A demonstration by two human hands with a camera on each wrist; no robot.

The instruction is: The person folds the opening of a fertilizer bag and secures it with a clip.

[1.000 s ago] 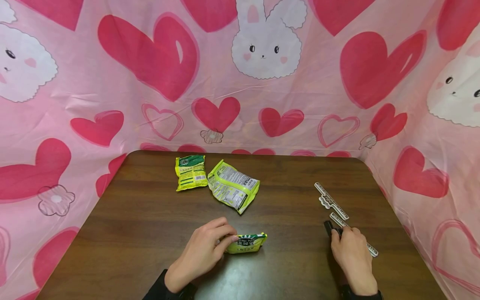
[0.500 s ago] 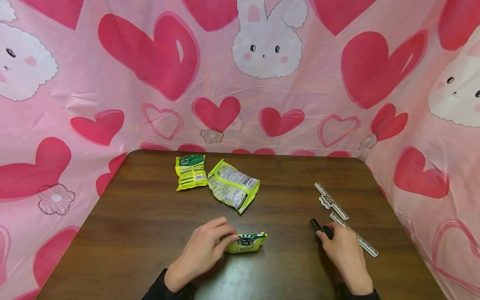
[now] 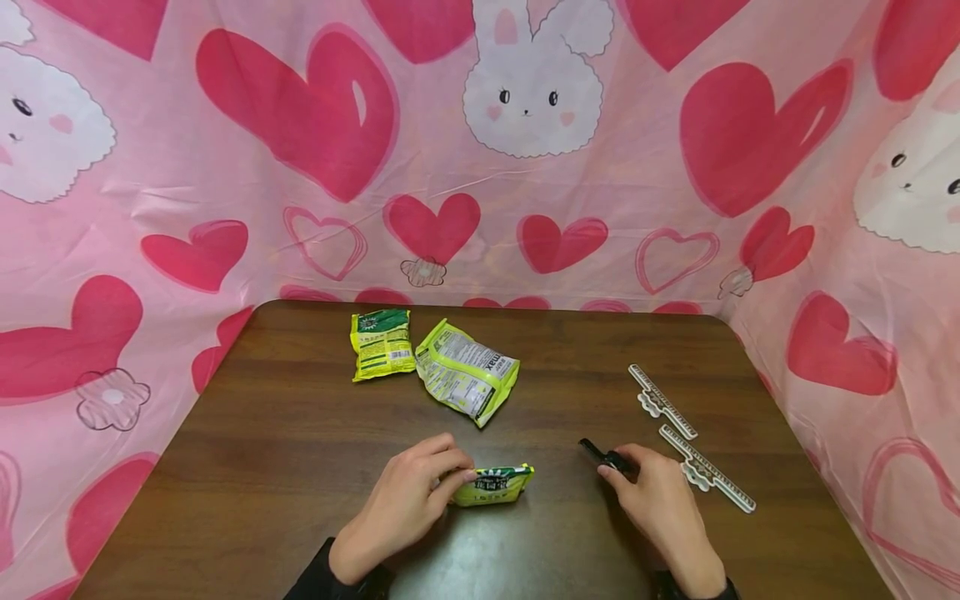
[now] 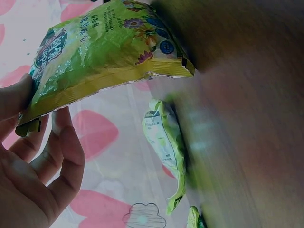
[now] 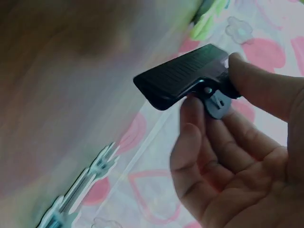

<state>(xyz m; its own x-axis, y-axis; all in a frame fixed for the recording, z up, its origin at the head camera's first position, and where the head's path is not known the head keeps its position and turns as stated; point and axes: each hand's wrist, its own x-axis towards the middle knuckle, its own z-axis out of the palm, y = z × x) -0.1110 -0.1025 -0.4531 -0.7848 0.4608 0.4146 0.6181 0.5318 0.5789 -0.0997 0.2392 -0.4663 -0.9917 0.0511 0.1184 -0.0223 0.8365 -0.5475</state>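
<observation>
My left hand (image 3: 412,504) pinches the top corner of a small yellow-green packet (image 3: 495,487) that stands on its edge on the table. Thumb and fingers grip one end of its seam; in the left wrist view the packet (image 4: 104,52) looks plump, with flowers printed on it. To the right, my right hand (image 3: 660,508) holds a black clip (image 3: 606,456) between thumb and fingers, its long flat jaw pointing left toward the packet. The right wrist view shows the wide ribbed jaw of the black clip (image 5: 183,76) and its small handle by the thumb.
Behind my left hand lie a yellow and green packet (image 3: 382,346) and a larger lime bag (image 3: 468,372). Two white strips with black markings and wavy tabs, one farther back (image 3: 663,402) and one nearer (image 3: 708,468), lie at the right of the brown table (image 3: 300,433).
My right hand has moved left with the black clip, away from the nearer white strip, which now shows fully. The left hand and its packet have stayed in place.
</observation>
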